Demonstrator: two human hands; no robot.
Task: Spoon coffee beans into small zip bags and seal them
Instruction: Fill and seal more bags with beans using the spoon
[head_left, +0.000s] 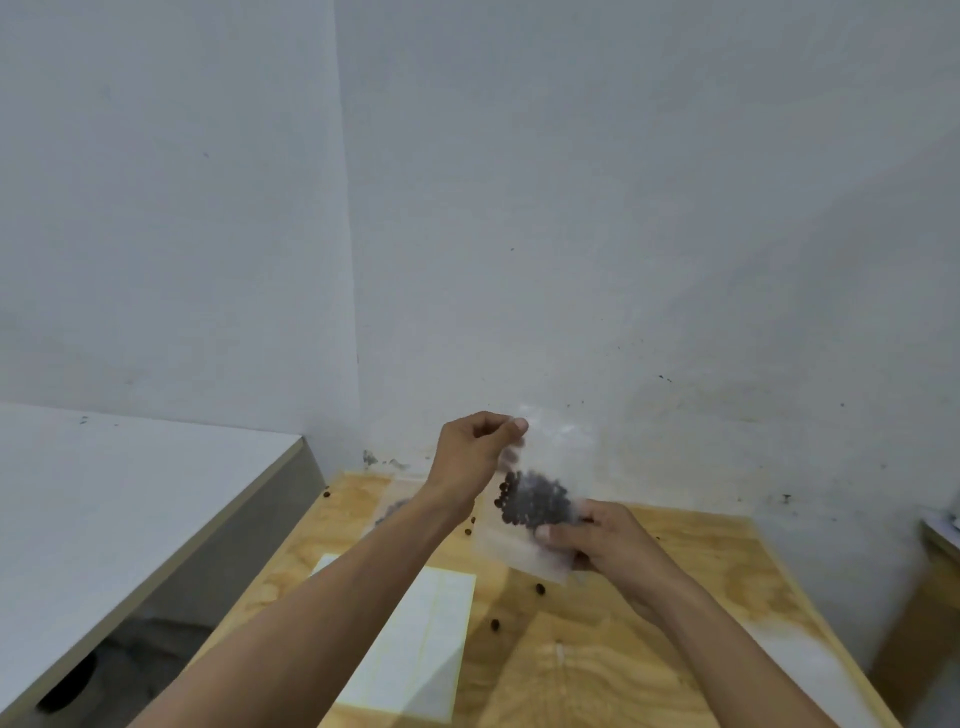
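**Both hands on the bag**

We pinch the bag at two ends: our left hand nips its upper edge between thumb and fingertips, our right hand grips its lower corner. We hold it in the air above the table, its long axis running from upper left to lower right. Beans sit bunched in its middle. Loose beans lie scattered on the table, near a white sheet. Whether the bag is sealed, we cannot tell.
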